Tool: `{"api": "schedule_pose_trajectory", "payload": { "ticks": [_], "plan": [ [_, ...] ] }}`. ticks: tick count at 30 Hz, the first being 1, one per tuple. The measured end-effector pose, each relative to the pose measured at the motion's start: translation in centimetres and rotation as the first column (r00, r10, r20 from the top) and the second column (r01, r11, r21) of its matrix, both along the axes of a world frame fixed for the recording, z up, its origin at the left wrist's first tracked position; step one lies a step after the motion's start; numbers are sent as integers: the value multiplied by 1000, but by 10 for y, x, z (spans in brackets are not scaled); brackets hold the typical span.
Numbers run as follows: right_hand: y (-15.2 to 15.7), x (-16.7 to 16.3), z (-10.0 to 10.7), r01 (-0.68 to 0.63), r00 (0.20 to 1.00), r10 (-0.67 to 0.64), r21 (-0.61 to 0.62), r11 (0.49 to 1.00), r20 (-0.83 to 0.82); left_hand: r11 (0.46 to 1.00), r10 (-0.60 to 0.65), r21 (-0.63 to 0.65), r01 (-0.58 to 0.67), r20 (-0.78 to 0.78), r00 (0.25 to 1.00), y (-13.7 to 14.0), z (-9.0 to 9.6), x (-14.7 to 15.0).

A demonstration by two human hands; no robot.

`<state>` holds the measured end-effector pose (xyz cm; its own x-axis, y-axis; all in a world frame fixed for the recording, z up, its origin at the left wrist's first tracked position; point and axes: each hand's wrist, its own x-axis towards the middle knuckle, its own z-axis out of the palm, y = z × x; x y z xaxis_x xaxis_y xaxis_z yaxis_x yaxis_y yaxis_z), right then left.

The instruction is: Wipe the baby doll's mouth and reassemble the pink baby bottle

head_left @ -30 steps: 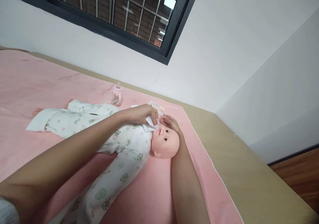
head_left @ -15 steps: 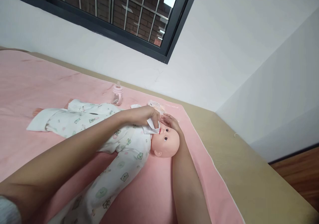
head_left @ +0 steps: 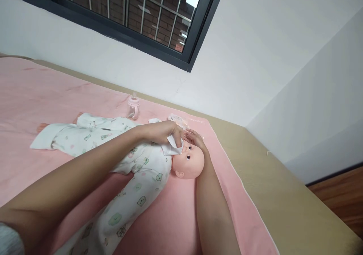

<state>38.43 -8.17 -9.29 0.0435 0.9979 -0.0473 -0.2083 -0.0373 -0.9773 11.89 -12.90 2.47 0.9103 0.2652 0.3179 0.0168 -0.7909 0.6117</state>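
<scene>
A baby doll (head_left: 191, 166) in white pyjamas (head_left: 147, 164) with green and pink animal prints lies on its back, head to the right. My left hand (head_left: 167, 131) reaches across its chest, fingers closed on a white wipe (head_left: 171, 147) that is pressed at the doll's mouth and chin. The wipe and fingers cover the mouth. My right hand (head_left: 195, 138) rests along the far side of the doll's head, fingers stretched out and holding nothing. Its forearm passes by the crown of the head.
A pink baby bottle (head_left: 133, 107) with a handle stands beyond the doll's legs. Behind my hands lies a whitish packet (head_left: 177, 119). A pink blanket (head_left: 42, 85) covers much of the wooden surface (head_left: 255, 187), which meets a white wall below a dark-framed window (head_left: 190, 54).
My left hand has shifted the wipe slightly to the right across the doll's mouth, covering the red lips that showed before. My right hand has barely moved.
</scene>
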Motion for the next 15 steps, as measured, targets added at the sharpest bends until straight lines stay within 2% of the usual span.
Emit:
{"api": "schedule_pose_trajectory", "payload": {
  "ticks": [6,15],
  "plan": [
    [1,-1,-1,3,1000,-3,23,1000,-5,1000,9,-15,-10,-43,999,-2,1,0],
    [1,2,-3,-4,1000,4,2,1000,5,973,202,96,-211,99,974,5,-7,4]
  ]
}}
